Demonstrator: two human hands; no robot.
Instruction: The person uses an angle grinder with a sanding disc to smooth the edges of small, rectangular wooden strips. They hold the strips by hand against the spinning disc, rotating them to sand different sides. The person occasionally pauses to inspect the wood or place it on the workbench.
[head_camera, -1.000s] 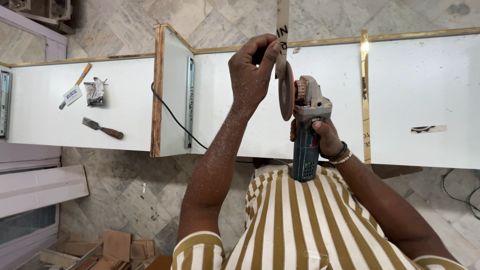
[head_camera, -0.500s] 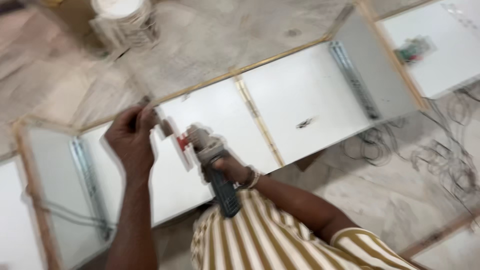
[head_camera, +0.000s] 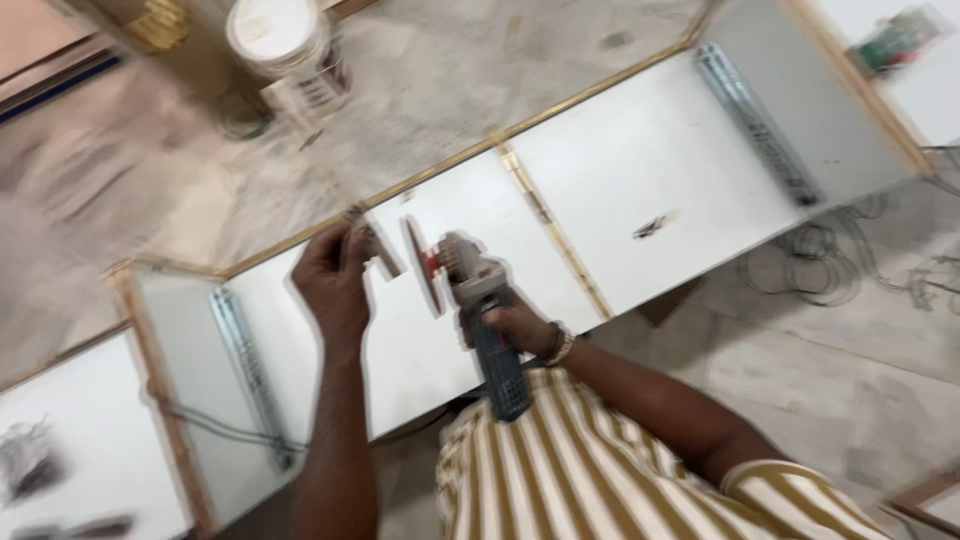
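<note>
**Grinder and strip held steady while the view swings**

While the camera has swung sharply since 1 second ago, tilting the white cabinet carcass (head_camera: 640, 190) across the frame, both hands keep the same grip as before. The right hand (head_camera: 510, 325) is closed round the blue body of the angle grinder (head_camera: 478, 320), whose reddish disc (head_camera: 422, 268) stands on edge, facing the left hand. The left hand (head_camera: 330, 275) is closed on a thin narrow strip (head_camera: 378, 245), pinched between thumb and fingers; 1 second ago that strip stood upright above the disc, and now it lies just beside the disc, very near it, though blur hides whether the 2 touch.

What has changed is chiefly the view, not the work: the strip and grinder sit together over the white panel, between a brass-coloured divider (head_camera: 555, 235) and a metal drawer slide (head_camera: 245, 370). New things have come into sight: a white bucket (head_camera: 275, 40) on the stone floor (head_camera: 850, 370) above the carcass, and a tangle of cable (head_camera: 830, 260) at the right. A second drawer slide (head_camera: 755, 120) shows on the upright side panel. By my judgement the strip is being kept at the disc, so the grinding is in hand rather than finished.
</note>
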